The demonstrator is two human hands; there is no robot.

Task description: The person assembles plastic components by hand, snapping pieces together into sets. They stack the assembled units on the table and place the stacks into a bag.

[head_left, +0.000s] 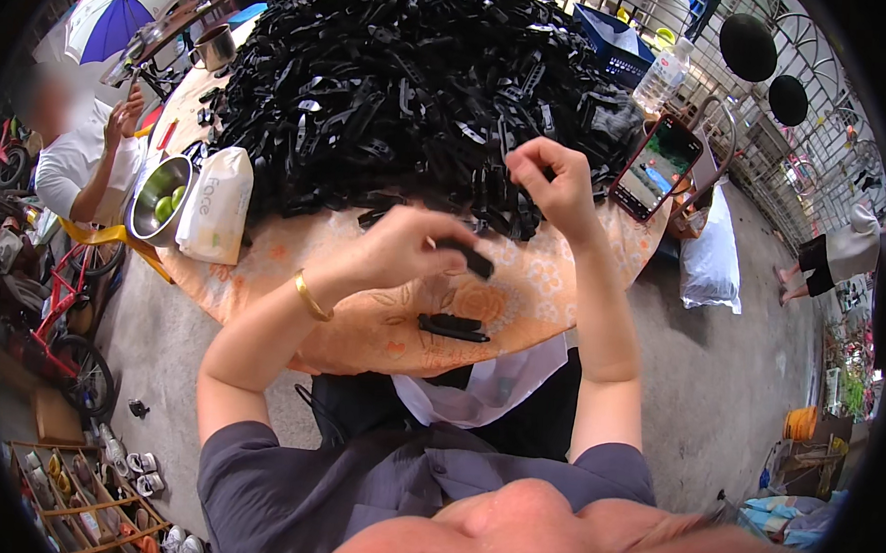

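My left hand point(404, 249), with a gold bangle at the wrist, grips a small black plastic piece point(476, 259) over the front of the table. Raised at the near right edge of a large heap of black plastic parts point(392, 94) is my right hand point(558, 182). Its fingers are curled in, and whatever they may hold is hidden. Below my left hand, a few loose black parts point(453, 327) lie on the orange flowered tablecloth point(521, 311).
A phone point(659, 168) leans upright at the right, near a plastic bottle point(664, 76) and a blue basket point(615, 45). At the left stand a tissue pack point(216, 205) and a steel bowl point(162, 199) with green fruit. Someone in white point(89, 158) sits beyond.
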